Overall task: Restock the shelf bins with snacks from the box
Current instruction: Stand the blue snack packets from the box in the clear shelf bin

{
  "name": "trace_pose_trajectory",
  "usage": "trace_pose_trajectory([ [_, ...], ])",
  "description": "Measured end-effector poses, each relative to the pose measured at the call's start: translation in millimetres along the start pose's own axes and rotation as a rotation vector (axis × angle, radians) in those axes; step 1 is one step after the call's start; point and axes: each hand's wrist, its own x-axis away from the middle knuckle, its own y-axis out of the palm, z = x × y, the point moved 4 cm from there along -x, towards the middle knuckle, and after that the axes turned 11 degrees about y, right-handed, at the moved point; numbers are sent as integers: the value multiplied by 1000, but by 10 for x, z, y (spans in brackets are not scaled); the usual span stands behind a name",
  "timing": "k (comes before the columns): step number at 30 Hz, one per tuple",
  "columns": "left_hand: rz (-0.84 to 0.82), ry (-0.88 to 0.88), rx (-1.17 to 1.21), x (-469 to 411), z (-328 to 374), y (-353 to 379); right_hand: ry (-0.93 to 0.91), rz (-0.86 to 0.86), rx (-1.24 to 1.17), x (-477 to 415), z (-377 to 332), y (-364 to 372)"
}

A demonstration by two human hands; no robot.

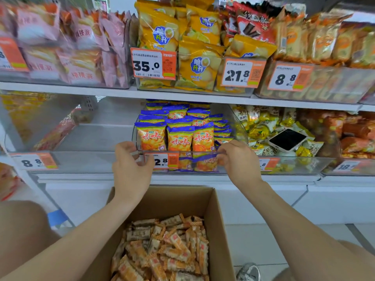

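A clear plastic bin (183, 153) on the lower shelf holds several blue-and-orange snack bags (179, 136) standing in rows. My left hand (130, 167) grips the bin's front rim at its left corner. My right hand (237, 159) grips the same rim at the right corner. Below, an open cardboard box (218, 216) sits in front of me, holding several small orange-and-white wrapped snacks (166, 250).
Left of the gripped bin stands a clear bin (91, 136) with little in it. To the right, a bin of yellow packets has a phone (287, 139) lying on top. The upper shelf (182, 96) carries full bins with price tags. My knees flank the box.
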Motion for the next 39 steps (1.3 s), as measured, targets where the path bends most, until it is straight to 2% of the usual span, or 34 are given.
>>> trace_pose_trajectory([
  [4, -57, 59, -2, 46, 31, 187, 37, -22, 27, -81, 4, 116],
  [9, -202, 186, -121, 159, 14, 409, 73, -60, 42, -69, 39, 225],
  [13, -325, 151, -114, 229, 58, 474, 81, -128, 85, -44, -35, 145],
  [15, -358, 147, -120, 232, 82, 410, 79, -108, 137, -5, -129, 71],
  [17, -382, 166, -160, 240, 121, 300, 29, -60, 105, 89, -333, -9],
  [19, -459, 203, -285, 260, 184, 181, -106, -58, -41, 233, -640, -66],
  [22, -645, 368, -543, 276, 334, -6, -240, -212, -147, 421, -1053, -27],
  [25, -797, 488, -753, 238, 276, -198, -263, -373, -116, 454, -1311, 136],
  [27, -934, 439, -901, 193, 48, -306, -278, -491, -48, 427, -1455, 275],
  [30, -1229, 375, -1117, 184, -348, -417, -311, -698, 107, 400, -1617, 505],
  [34, -1406, 387, -1071, 258, -738, -490, -352, -960, 367, 453, -1709, 769],
  [37, -1547, 370, -960, 365, -975, -516, -353, -1033, 398, 523, -1809, 839],
  [39, -1574, 428, -892, 423, -1078, -543, -350, -1045, 362, 592, -1959, 842],
])
